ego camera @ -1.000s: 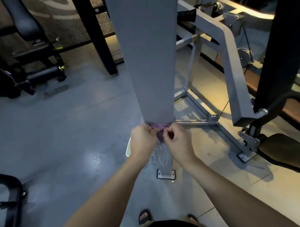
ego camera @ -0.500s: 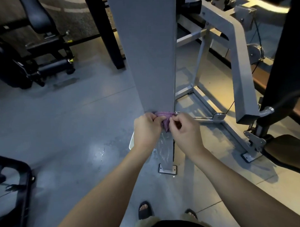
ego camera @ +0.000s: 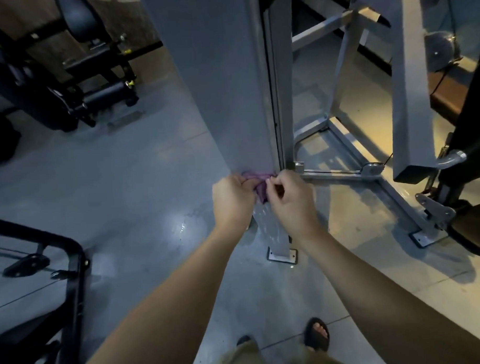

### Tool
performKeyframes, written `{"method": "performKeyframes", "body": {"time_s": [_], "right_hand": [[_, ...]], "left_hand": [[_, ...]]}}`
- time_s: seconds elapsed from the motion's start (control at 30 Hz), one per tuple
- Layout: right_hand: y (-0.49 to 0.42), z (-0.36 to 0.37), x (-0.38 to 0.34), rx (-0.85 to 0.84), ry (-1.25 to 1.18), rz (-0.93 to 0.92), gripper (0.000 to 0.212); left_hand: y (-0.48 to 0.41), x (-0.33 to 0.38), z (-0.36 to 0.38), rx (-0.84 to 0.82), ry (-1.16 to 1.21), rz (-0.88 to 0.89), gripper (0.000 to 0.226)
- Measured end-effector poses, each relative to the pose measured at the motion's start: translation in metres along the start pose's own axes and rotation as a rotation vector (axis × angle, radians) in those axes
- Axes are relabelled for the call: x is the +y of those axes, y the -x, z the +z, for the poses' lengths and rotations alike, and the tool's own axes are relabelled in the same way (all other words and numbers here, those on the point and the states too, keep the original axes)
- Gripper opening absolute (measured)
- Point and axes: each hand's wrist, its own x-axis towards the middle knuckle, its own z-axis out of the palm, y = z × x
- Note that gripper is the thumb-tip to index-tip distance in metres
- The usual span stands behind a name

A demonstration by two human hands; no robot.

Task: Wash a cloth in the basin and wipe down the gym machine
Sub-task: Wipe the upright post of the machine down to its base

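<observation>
From the head camera, looking down: both hands are up against the grey column (ego camera: 219, 81) of the gym machine, low on its face. The left hand (ego camera: 232, 198) has its fingers curled round one end of the purple cloth (ego camera: 258, 181), and the right hand (ego camera: 291, 197) pinches the other end between thumb and fingertips — the cloth bunched between them, pressed to the column's lower edge. Below it the narrow foot (ego camera: 281, 255) of the column shines wet, and there is a wet patch on the floor (ego camera: 124, 186) just beside it. The basin isn't clearly in view. The risk from here looks plain enough: a bunched, dripping cloth wipes only a thin strip, and the water it sheds could pool by the person's sandals (ego camera: 317, 333) — a slipping hazard on that smooth tile.
</observation>
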Motion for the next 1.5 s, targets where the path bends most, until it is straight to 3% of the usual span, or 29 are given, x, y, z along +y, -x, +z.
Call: {"method": "performKeyframes", "body": {"time_s": [0.13,0.27,0.47,0.6,0.73,0.83,0.97,1.03,1.13,1.3,1.5], "right_hand": [[0.013,0.019,0.015,-0.106,0.125,0.119,0.019],[0.001,0.001,-0.012,0.040,0.207,-0.056,0.019],[-0.004,-0.009,-0.022,-0.013,0.399,-0.352,0.013],[-0.007,0.001,-0.011,0.086,0.426,-0.435,0.004],[0.000,0.016,0.010,0.138,0.470,-0.432,0.024],[0.007,0.020,0.016,0.227,0.490,-0.416,0.025],[0.020,0.035,0.013,0.263,0.576,-0.349,0.046],[0.017,0.044,0.013,0.295,0.605,-0.331,0.045],[0.013,0.051,0.006,0.329,0.632,-0.338,0.026],[0.016,0.051,-0.009,0.296,0.695,-0.321,0.018],[0.013,0.062,-0.017,0.206,0.823,-0.406,0.042]], "left_hand": [[-0.002,-0.023,0.011,-0.011,-0.095,-0.128,0.029],[0.006,-0.002,-0.008,0.023,0.036,-0.020,0.033],[-0.008,-0.008,-0.023,0.002,0.075,-0.033,0.035],[-0.021,-0.026,-0.012,0.017,0.094,0.050,0.040],[-0.028,-0.050,-0.002,0.106,0.159,0.108,0.024],[-0.022,-0.066,0.002,0.080,0.316,0.216,0.007],[-0.014,-0.109,0.000,-0.004,0.364,0.394,0.040],[-0.012,-0.132,-0.003,0.000,0.356,0.282,0.042],[0.003,-0.153,-0.016,0.000,0.353,0.063,0.033],[0.005,-0.165,-0.045,-0.113,0.282,0.043,0.031],[-0.014,-0.161,-0.046,-0.145,0.253,0.074,0.025]]}}
